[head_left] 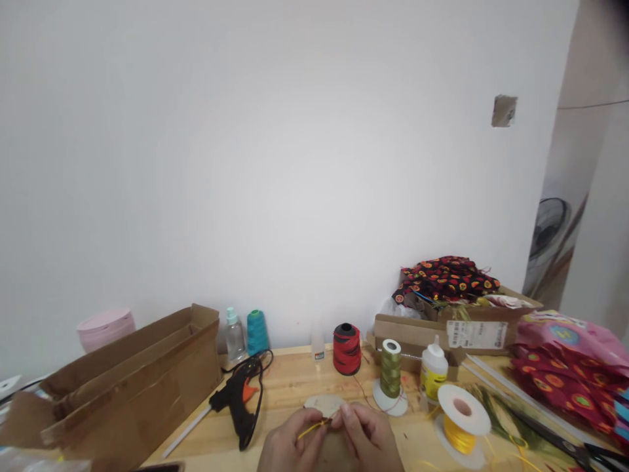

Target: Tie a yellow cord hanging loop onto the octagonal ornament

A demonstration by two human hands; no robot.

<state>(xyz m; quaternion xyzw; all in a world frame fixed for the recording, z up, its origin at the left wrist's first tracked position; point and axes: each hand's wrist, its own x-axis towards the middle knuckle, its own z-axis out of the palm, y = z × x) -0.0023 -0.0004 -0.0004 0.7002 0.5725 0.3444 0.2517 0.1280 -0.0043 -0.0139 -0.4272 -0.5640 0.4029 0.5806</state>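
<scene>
Both of my hands are at the bottom middle of the view, fingertips together over the wooden table (289,383). My left hand (287,446) and my right hand (368,439) pinch a thin yellow cord (314,428) between them. Just beyond my fingers lies a small flat beige piece (322,402). The cord's spool, a yellow cord spool (460,419) with white flanges, stands to the right of my right hand.
A black glue gun (236,396) lies left of my hands beside an open cardboard box (132,380). An olive thread spool (390,373), red spool (346,349), teal spool (257,332), glue bottle (433,372) and a box of patterned cloth (449,308) stand behind. Scissors (580,449) lie far right.
</scene>
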